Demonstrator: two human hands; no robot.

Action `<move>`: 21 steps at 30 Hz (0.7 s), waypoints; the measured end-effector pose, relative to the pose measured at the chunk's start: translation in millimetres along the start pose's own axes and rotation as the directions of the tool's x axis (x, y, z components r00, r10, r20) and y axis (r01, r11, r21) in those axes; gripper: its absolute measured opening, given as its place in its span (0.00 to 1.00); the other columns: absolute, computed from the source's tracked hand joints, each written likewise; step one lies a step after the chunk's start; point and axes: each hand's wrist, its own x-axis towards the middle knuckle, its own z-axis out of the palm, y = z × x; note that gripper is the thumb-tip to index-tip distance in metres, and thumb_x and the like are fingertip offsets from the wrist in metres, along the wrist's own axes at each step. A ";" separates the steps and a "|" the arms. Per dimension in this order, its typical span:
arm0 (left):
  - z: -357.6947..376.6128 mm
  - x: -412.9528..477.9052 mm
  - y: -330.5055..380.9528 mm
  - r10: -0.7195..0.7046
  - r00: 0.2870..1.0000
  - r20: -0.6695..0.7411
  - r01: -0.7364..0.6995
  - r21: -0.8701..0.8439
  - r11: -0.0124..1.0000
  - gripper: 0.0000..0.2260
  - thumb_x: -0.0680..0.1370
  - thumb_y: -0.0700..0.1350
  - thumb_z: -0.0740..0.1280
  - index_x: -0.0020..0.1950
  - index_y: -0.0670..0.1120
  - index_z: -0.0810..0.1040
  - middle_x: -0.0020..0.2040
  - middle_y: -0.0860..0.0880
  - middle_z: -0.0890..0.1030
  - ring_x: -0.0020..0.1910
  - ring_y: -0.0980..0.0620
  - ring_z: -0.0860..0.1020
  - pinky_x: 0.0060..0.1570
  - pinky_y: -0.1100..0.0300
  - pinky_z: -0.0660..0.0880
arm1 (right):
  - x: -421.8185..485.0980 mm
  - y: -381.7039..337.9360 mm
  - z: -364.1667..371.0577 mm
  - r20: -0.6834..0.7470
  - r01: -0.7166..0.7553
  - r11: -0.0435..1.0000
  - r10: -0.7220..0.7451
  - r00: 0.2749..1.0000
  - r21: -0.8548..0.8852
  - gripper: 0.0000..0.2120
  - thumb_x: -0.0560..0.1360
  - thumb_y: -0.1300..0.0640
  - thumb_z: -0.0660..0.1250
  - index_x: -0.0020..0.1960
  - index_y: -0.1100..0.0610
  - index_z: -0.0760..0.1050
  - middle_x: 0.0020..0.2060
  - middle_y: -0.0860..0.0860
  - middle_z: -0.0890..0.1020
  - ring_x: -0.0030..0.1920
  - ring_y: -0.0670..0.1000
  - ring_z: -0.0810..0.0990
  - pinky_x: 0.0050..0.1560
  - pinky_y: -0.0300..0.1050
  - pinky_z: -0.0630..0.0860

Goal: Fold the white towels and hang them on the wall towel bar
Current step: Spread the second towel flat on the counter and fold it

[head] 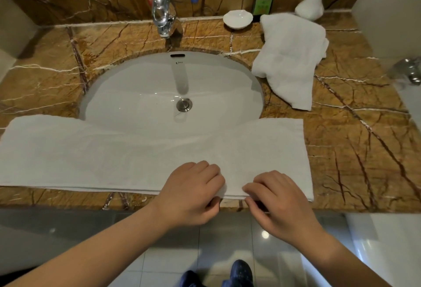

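A long white towel [95, 157] lies folded lengthwise across the front of the brown marble counter [364, 150], covering the near rim of the sink [159, 91]. My left hand [193, 193] and my right hand [275, 198] sit close together at the towel's near edge, right of its middle. Each hand pinches that edge with curled fingers on top and the thumb underneath. A second white towel [293, 56] lies loosely bunched on the counter to the right of the sink. No towel bar is in view.
A chrome tap [163, 17] stands behind the sink. A white soap dish [238, 19], a green bottle [263, 0] and a white vase [312, 4] stand at the back right. A chrome fitting [410, 72] is on the right wall. Grey floor tiles and my shoes show below.
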 end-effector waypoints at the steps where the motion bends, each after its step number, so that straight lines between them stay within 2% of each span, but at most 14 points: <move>1: 0.0 4.3 1.5 0.005 1.000 0.008 -0.005 0.014 1.000 0.08 0.66 0.48 0.66 0.40 0.46 0.73 0.39 0.49 0.75 0.34 0.49 0.70 0.28 0.58 0.62 | 0.0 0.8 -1.5 0.001 -0.019 1.000 0.019 1.000 0.012 0.07 0.71 0.57 0.67 0.48 0.57 0.78 0.40 0.52 0.77 0.39 0.53 0.75 0.36 0.47 0.71; 4: -0.3 13.8 2.3 -0.010 1.000 0.027 0.009 0.046 0.999 0.07 0.64 0.47 0.65 0.38 0.46 0.72 0.36 0.50 0.74 0.32 0.49 0.69 0.28 0.59 0.58 | 5.3 1.6 -3.9 0.017 -0.058 0.998 0.058 0.998 0.021 0.06 0.70 0.57 0.66 0.45 0.57 0.79 0.39 0.51 0.77 0.38 0.52 0.75 0.34 0.47 0.72; 8: -3.1 19.0 2.0 -0.028 0.999 0.034 0.027 0.029 0.999 0.05 0.64 0.46 0.64 0.36 0.46 0.72 0.35 0.50 0.73 0.31 0.49 0.69 0.26 0.59 0.59 | 14.3 3.4 -9.6 0.019 -0.123 0.990 0.122 0.992 0.067 0.04 0.69 0.57 0.66 0.42 0.55 0.79 0.37 0.48 0.78 0.37 0.50 0.75 0.34 0.48 0.74; 12: -3.9 17.4 4.9 -0.026 0.999 0.035 0.027 -0.004 1.000 0.05 0.66 0.45 0.64 0.33 0.46 0.70 0.36 0.50 0.74 0.31 0.49 0.69 0.26 0.58 0.60 | 5.6 3.6 -14.3 0.018 -0.032 0.999 0.032 0.999 0.019 0.06 0.73 0.56 0.65 0.43 0.56 0.80 0.37 0.50 0.78 0.37 0.51 0.75 0.33 0.47 0.72; 15: -2.6 21.3 12.9 -0.039 0.999 0.029 0.040 -0.026 0.999 0.07 0.67 0.48 0.66 0.35 0.47 0.72 0.36 0.50 0.74 0.32 0.49 0.70 0.26 0.56 0.65 | -4.8 8.2 -13.5 0.035 -0.028 1.000 0.028 0.999 0.003 0.04 0.74 0.57 0.68 0.48 0.55 0.80 0.40 0.50 0.77 0.39 0.52 0.74 0.36 0.46 0.71; 21: 3.3 54.4 38.8 0.011 1.000 0.010 -0.010 -0.021 1.000 0.07 0.69 0.49 0.65 0.41 0.47 0.76 0.37 0.50 0.75 0.33 0.49 0.71 0.26 0.57 0.66 | -20.3 32.6 -27.0 -0.048 -0.183 0.983 0.182 0.982 -0.019 0.07 0.70 0.58 0.68 0.47 0.54 0.80 0.41 0.49 0.77 0.42 0.50 0.75 0.41 0.46 0.71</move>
